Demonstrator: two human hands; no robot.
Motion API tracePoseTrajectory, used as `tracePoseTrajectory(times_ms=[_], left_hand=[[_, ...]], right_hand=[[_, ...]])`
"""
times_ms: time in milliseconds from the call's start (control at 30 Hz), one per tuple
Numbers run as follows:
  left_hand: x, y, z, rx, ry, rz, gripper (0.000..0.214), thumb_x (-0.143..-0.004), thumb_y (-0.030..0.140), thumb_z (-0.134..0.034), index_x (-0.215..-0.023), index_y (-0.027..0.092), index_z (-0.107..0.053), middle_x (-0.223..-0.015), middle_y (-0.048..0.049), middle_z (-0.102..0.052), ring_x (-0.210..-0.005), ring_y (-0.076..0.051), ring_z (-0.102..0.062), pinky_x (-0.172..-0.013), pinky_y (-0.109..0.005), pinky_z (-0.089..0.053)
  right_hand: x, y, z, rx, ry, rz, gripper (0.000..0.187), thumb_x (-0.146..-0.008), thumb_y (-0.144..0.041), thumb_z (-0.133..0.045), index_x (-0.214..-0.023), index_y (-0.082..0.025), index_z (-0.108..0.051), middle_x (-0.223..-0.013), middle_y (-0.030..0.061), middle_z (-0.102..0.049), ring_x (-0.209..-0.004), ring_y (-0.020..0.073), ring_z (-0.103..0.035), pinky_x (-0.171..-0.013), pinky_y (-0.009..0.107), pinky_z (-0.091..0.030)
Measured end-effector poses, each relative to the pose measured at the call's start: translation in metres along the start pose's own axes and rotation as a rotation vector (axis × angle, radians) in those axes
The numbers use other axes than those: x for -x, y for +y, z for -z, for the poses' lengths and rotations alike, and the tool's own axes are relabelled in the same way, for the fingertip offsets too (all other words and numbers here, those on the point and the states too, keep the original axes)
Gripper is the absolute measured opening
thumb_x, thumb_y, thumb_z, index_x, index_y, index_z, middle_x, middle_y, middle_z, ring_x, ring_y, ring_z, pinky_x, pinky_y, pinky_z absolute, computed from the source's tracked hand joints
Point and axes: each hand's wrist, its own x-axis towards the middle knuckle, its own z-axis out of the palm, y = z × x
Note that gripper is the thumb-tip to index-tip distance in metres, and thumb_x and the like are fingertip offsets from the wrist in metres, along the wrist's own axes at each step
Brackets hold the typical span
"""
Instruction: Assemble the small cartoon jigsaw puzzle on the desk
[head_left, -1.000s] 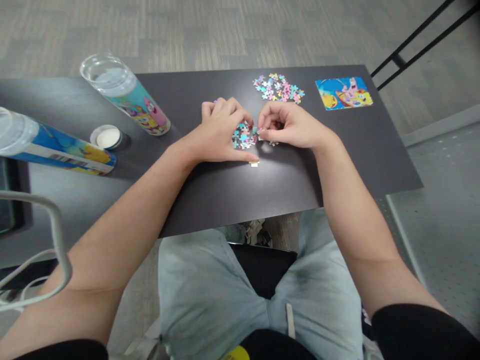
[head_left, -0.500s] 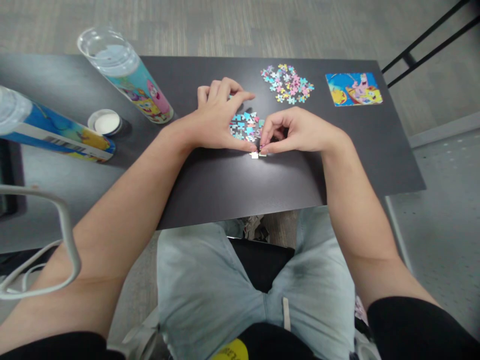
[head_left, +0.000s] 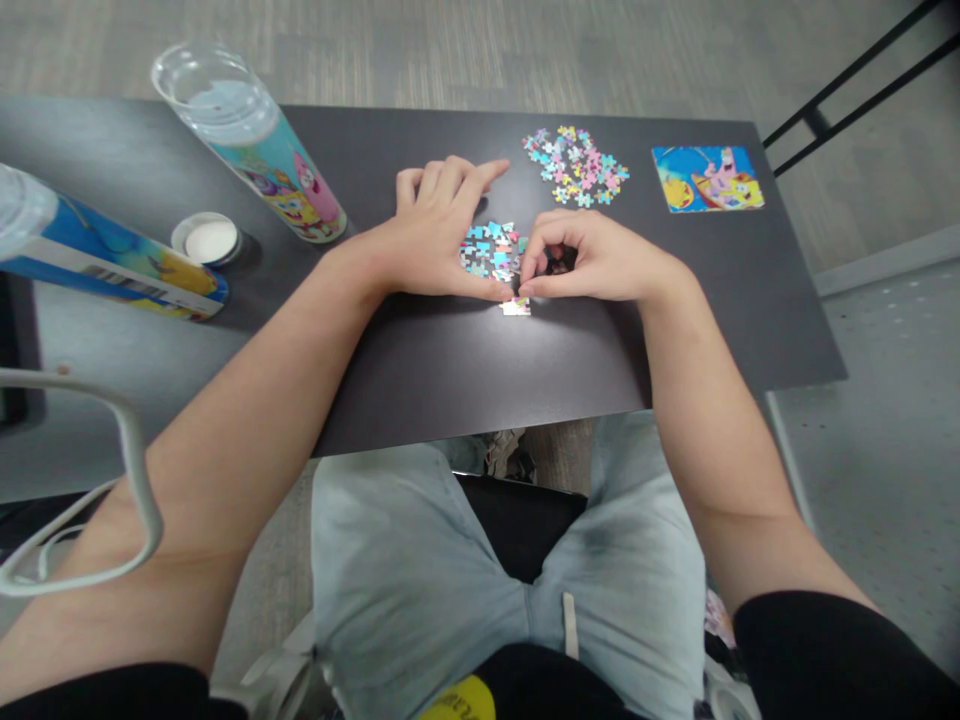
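A small cluster of joined blue and pink puzzle pieces point(head_left: 491, 250) lies on the dark table point(head_left: 465, 370). My left hand point(head_left: 435, 235) rests beside it, fingers stretched out flat and thumb along the cluster's near edge. My right hand point(head_left: 585, 260) sits just right of the cluster with its fingers curled and pinched together at the cluster's lower right corner. A pale pair of pieces point(head_left: 515, 308) lies right under that pinch. What the fingertips hold is hidden.
A pile of loose puzzle pieces point(head_left: 576, 165) and a cartoon reference picture point(head_left: 707, 178) lie at the far right. Two cartoon-printed clear tubes point(head_left: 255, 150) point(head_left: 97, 255) and a white cap point(head_left: 205, 240) lie at the left. A white cable point(head_left: 112, 480) loops at the lower left.
My right hand came toward me from the cluster's right side to its lower right corner. My left fingers straightened and opened up. The view shifted slightly.
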Motion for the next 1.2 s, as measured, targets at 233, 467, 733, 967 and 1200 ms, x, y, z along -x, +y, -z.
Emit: tracePoseTrajectory(times_ms=[233, 467, 733, 967, 1200], left_hand=[[0.002, 0.005, 0.001, -0.011, -0.019, -0.007, 0.145, -0.064, 0.115, -0.076, -0.185, 0.037, -0.052, -0.151, -0.0081, -0.076, -0.165, -0.046, -0.033, -0.144, -0.074, -0.015], [-0.001, 0.003, 0.007, -0.007, -0.022, 0.059, 0.122, -0.072, 0.115, -0.063, -0.169, 0.041, -0.069, -0.139, -0.0084, -0.079, -0.171, -0.047, -0.034, -0.144, -0.075, -0.019], [-0.002, -0.013, 0.003, -0.032, 0.023, 0.019, 0.111, -0.077, 0.105, -0.071, -0.165, 0.038, -0.072, -0.153, -0.0121, -0.079, -0.170, -0.049, -0.046, -0.143, -0.080, -0.025], [-0.006, -0.013, 0.010, 0.014, 0.171, -0.060, 0.052, -0.094, 0.077, -0.076, -0.135, 0.048, -0.089, -0.149, -0.0133, -0.083, -0.154, -0.050, -0.066, -0.135, -0.085, -0.038], [-0.005, -0.004, 0.019, 0.013, 0.170, -0.058, 0.031, -0.096, 0.073, -0.076, -0.109, 0.053, -0.096, -0.128, -0.0094, -0.086, -0.142, -0.046, -0.071, -0.133, -0.088, -0.038]], right_hand=[[-0.002, 0.006, -0.004, -0.002, 0.011, -0.004, 0.049, -0.095, -0.072, -0.112, -0.097, -0.029, -0.089, -0.094, 0.0019, -0.075, -0.089, 0.0247, -0.066, -0.088, 0.043, -0.056], [-0.002, 0.020, -0.001, 0.049, 0.306, -0.069, 0.052, -0.104, -0.076, -0.104, -0.104, -0.027, -0.086, -0.086, 0.0017, -0.068, -0.078, 0.0226, -0.051, -0.076, 0.042, -0.045], [-0.005, 0.033, 0.000, 0.180, 0.352, -0.047, 0.022, -0.108, -0.051, -0.093, -0.110, -0.030, -0.087, -0.096, 0.0041, -0.070, -0.085, 0.0262, -0.057, -0.086, 0.047, -0.052], [-0.006, 0.034, -0.004, 0.251, 0.323, -0.004, 0.016, -0.112, -0.036, -0.084, -0.125, -0.030, -0.090, -0.100, 0.0046, -0.071, -0.093, 0.0284, -0.064, -0.096, 0.049, -0.059], [-0.006, 0.033, -0.009, 0.297, 0.277, -0.032, 0.031, -0.115, -0.025, -0.082, -0.139, -0.036, -0.097, -0.121, 0.0079, -0.071, -0.101, 0.0297, -0.070, -0.111, 0.057, -0.066]])
